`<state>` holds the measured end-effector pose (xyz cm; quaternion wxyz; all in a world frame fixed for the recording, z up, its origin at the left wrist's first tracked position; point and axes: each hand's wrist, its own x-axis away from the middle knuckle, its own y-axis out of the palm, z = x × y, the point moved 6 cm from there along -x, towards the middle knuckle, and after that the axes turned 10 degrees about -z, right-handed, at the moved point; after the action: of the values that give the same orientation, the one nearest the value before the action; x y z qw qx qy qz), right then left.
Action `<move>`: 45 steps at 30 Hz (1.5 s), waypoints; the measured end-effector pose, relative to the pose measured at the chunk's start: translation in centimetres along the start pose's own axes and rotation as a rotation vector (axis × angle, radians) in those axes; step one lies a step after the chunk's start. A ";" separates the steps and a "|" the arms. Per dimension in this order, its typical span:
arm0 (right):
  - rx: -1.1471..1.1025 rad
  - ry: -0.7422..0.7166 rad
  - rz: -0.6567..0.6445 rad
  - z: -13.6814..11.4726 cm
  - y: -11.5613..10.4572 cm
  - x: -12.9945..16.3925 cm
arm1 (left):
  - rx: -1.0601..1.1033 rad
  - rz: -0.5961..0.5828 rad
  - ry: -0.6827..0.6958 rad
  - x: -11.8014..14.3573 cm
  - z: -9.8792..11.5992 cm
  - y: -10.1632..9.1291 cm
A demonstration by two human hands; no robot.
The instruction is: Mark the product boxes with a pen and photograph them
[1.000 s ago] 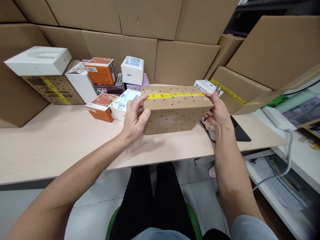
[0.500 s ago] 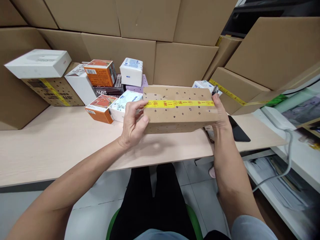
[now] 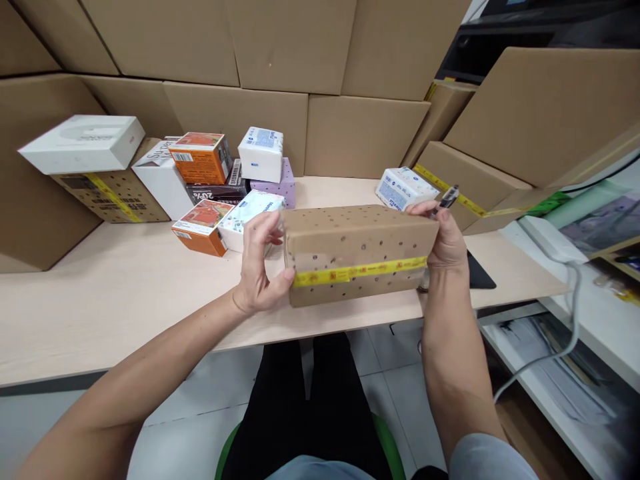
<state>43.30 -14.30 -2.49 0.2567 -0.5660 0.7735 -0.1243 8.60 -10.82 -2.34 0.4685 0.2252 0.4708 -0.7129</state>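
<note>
Between my two hands a brown cardboard box (image 3: 357,243), dotted with small dark marks, is held up over the near part of the table. Yellow tape (image 3: 370,268) with red print runs along the face turned toward me. My left hand (image 3: 261,263) grips the box's left end, thumb on the near face. At the right end, my right hand (image 3: 445,240) is closed on the box and also has a pen (image 3: 449,197) between its fingers, pointing up. Just behind the box, near that hand, lies a white-and-blue tissue pack (image 3: 404,188).
Tissue packs (image 3: 261,153), orange boxes (image 3: 201,227) and a lilac box (image 3: 280,183) cluster at back left. A white box (image 3: 83,143) tops a taped carton (image 3: 113,197). Tall cardboard (image 3: 367,137) walls the back. A black flat object (image 3: 481,272) lies right, beside white shelving (image 3: 595,310).
The box has been tilted and lowered, so its yellow tape now shows on the near face instead of the top. The tissue pack behind it is more exposed.
</note>
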 end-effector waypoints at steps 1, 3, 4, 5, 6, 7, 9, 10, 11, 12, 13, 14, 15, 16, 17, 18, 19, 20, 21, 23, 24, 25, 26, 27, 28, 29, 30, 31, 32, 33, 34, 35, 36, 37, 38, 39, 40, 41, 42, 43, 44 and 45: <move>-0.017 -0.018 -0.014 -0.1 0.1 0.1 | -0.042 -0.015 0.062 -0.1 0.5 -0.2; -0.104 -0.032 -0.074 -0.2 0.4 0.3 | -0.115 -0.058 0.194 -0.2 1.5 -0.4; -0.171 -0.029 -0.122 -0.2 0.7 0.4 | -0.142 -0.078 0.250 -0.2 1.9 -0.5; -0.249 -0.020 -0.176 -0.2 1.1 0.4 | -0.165 -0.089 0.296 -0.2 2.2 -0.6; -0.330 -0.010 -0.226 -0.2 1.4 0.5 | -0.185 -0.092 0.329 -0.2 2.3 -0.7; -0.404 0.000 -0.270 -0.1 1.7 0.6 | -0.201 -0.089 0.351 -0.3 2.4 -0.9; -0.526 0.018 -0.324 -0.1 2.0 0.6 | -0.226 -0.082 0.371 -0.3 2.5 -1.1; -0.579 0.026 -0.331 0.0 2.1 0.6 | -0.235 -0.078 0.376 -0.3 2.5 -1.1; -0.629 0.034 -0.321 0.0 1.9 0.4 | -0.241 -0.075 0.379 -0.4 2.5 -1.2; -0.681 0.039 -0.290 -0.1 1.7 0.2 | -0.246 -0.074 0.379 -0.4 2.5 -1.2; -0.737 0.040 -0.236 -0.2 1.3 -0.1 | -0.250 -0.073 0.379 -0.4 2.5 -1.2; -0.794 0.036 -0.164 -0.3 0.7 -0.4 | -0.254 -0.073 0.381 -0.4 2.5 -1.2; -0.851 0.027 -0.081 -0.5 0.1 -0.7 | -0.259 -0.073 0.385 -0.4 2.5 -1.2; -0.903 0.014 0.000 -0.7 -0.6 -1.0 | -0.265 -0.074 0.394 -0.4 2.6 -1.2; -0.945 -0.002 0.072 -1.1 -1.2 -1.3 | -0.272 -0.074 0.404 -0.4 2.6 -1.3; -0.974 -0.026 0.136 -1.6 -1.7 -1.5 | -0.281 -0.072 0.413 -0.4 2.7 -1.3; -0.984 -0.057 0.189 -2.2 -2.1 -1.7 | -0.293 -0.070 0.421 -0.5 2.7 -1.3; -0.967 -0.088 0.228 -3.0 -2.3 -1.8 | -0.310 -0.068 0.430 -0.6 2.9 -1.4; -0.924 -0.116 0.258 -3.8 -2.3 -1.8 | -0.329 -0.067 0.438 -0.7 3.1 -1.4; -0.802 -0.148 0.267 -5.6 -1.7 -1.8 | -0.380 -0.062 0.461 -0.8 4.1 -1.2; -0.741 -0.148 0.236 -6.4 -0.9 -1.8 | -0.417 -0.064 0.482 -0.9 4.9 -1.0; -0.690 -0.138 0.184 -7.2 0.1 -1.7 | -0.462 -0.076 0.507 -0.8 5.9 -0.5; -0.655 -0.123 0.118 -7.9 1.2 -1.6 | -0.519 -0.106 0.527 -0.7 7.1 0.2; -0.635 -0.105 0.042 -8.5 2.3 -1.4 | -0.583 -0.156 0.561 -0.6 8.4 1.2; -0.623 -0.084 -0.044 -8.9 3.5 -1.2 | -0.654 -0.234 0.571 -0.4 9.7 2.5; -0.617 -0.064 -0.125 -9.3 4.5 -0.9 | -0.708 -0.314 0.538 -0.4 10.7 3.8; -0.615 -0.046 -0.199 -9.5 5.3 -0.6 | -0.741 -0.383 0.468 -0.5 11.5 4.9; -0.615 -0.033 -0.263 -9.7 6.0 -0.3 | -0.760 -0.385 0.408 -0.6 12.3 5.7; -0.613 -0.025 -0.311 -9.8 6.4 -0.1 | -0.783 -0.397 0.387 -0.6 13.0 6.6; -0.605 -0.022 -0.340 -9.7 6.6 0.0 | -0.800 -0.394 0.360 -0.6 13.5 7.3; -0.590 -0.024 -0.351 -9.7 6.6 0.1 | -0.817 -0.392 0.339 -0.7 13.8 7.9; -0.567 -0.028 -0.354 -9.5 6.4 0.1 | -0.838 -0.401 0.318 -0.7 13.7 8.4; -0.537 -0.032 -0.352 -9.4 6.2 0.1 | -0.860 -0.410 0.295 -0.8 13.4 8.8; -0.501 -0.031 -0.346 -9.3 6.0 0.1 | -0.884 -0.421 0.281 -0.9 13.0 9.2; -0.462 -0.027 -0.342 -9.1 5.9 0.1 | -0.908 -0.426 0.280 -0.9 12.5 9.5; -0.424 -0.022 -0.334 -9.0 5.7 0.1 | -0.927 -0.420 0.293 -0.9 12.1 9.7; -0.384 -0.018 -0.322 -8.9 5.6 0.1 | -0.942 -0.405 0.319 -0.9 11.8 9.8; -0.344 -0.019 -0.307 -8.9 5.5 0.2 | -0.951 -0.384 0.354 -0.9 11.6 9.8; -0.303 -0.027 -0.293 -9.0 5.4 0.2 | -0.957 -0.362 0.385 -0.9 11.5 9.8; -0.264 -0.039 -0.282 -9.1 5.4 0.3 | -0.963 -0.342 0.407 -0.9 11.4 9.8; -0.229 -0.052 -0.273 -9.2 5.4 0.4 | -0.971 -0.326 0.421 -0.9 11.3 9.8; -0.200 -0.063 -0.266 -9.3 5.4 0.4 | -0.981 -0.311 0.433 -0.9 11.2 9.8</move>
<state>33.79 -13.84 2.55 0.2045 -0.6898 0.6918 -0.0616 19.01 -21.41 -1.04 0.3000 0.0499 0.8606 -0.4084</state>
